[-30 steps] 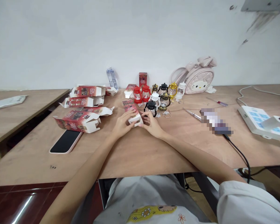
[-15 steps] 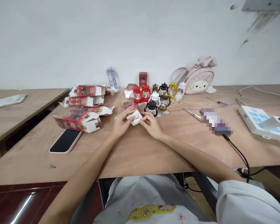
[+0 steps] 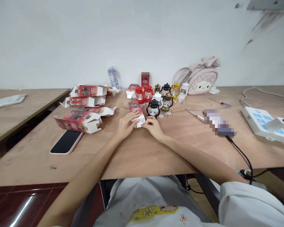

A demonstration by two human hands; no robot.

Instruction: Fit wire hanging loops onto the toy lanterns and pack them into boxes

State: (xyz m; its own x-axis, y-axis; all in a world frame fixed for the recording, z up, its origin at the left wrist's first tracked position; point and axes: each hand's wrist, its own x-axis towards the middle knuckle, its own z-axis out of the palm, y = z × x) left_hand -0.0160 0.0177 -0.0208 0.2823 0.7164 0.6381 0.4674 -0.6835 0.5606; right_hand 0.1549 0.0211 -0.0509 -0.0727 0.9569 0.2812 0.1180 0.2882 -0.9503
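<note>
A small red printed box (image 3: 135,107) lies on the table with its white flaps towards me. My left hand (image 3: 127,125) is closed around the box's left side, fingers over the top near the open end. My right hand (image 3: 153,127) pinches a white flap at the right of that end. Just beyond my right hand stands a black mini lantern (image 3: 153,108). Behind it are a white lantern (image 3: 157,99), a bronze lantern (image 3: 167,102), two red lanterns (image 3: 148,94) and several more. What is inside the box is hidden.
Opened red cartons (image 3: 81,120) are piled at left, beside a phone (image 3: 66,142). A water bottle (image 3: 113,78) and pink bag (image 3: 202,82) stand by the wall. Tweezers (image 3: 195,115), a screwdriver (image 3: 221,103), a blurred device (image 3: 219,123) and a power strip (image 3: 266,124) lie at right.
The box has turned a little and shifted slightly right, its printed face showing more. The white end flap is pushed closer to the box. Both hands have stayed on it.
</note>
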